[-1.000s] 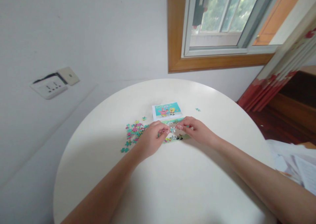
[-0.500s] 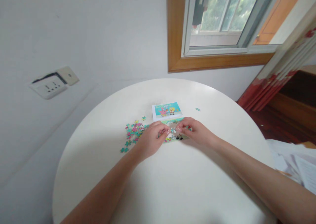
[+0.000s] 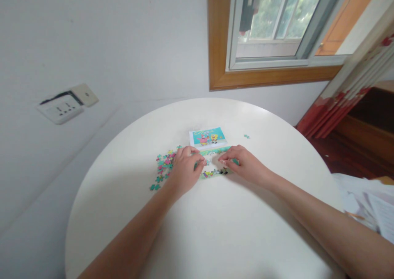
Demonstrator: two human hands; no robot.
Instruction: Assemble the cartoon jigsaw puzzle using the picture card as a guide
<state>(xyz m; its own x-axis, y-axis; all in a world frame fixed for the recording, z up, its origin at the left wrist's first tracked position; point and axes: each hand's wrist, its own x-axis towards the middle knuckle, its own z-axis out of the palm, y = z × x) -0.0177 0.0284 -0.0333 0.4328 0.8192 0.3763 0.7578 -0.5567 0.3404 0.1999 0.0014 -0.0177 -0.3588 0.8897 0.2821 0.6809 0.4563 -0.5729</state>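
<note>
Our left hand (image 3: pixel 184 169) and right hand (image 3: pixel 243 164) have parted over the puzzle (image 3: pixel 215 171); we cannot tell whether either grip holds a piece.

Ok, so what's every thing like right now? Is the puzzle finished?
puzzle, partly built, flat on the table.
loose pieces, heaped left of it, unjoined.
stray piece, lying alone.
picture card, face up, flat.
left hand, fingers curled on the puzzle's left edge.
right hand, fingertips down on the puzzle.
wall socket, nothing plugged in.
</note>
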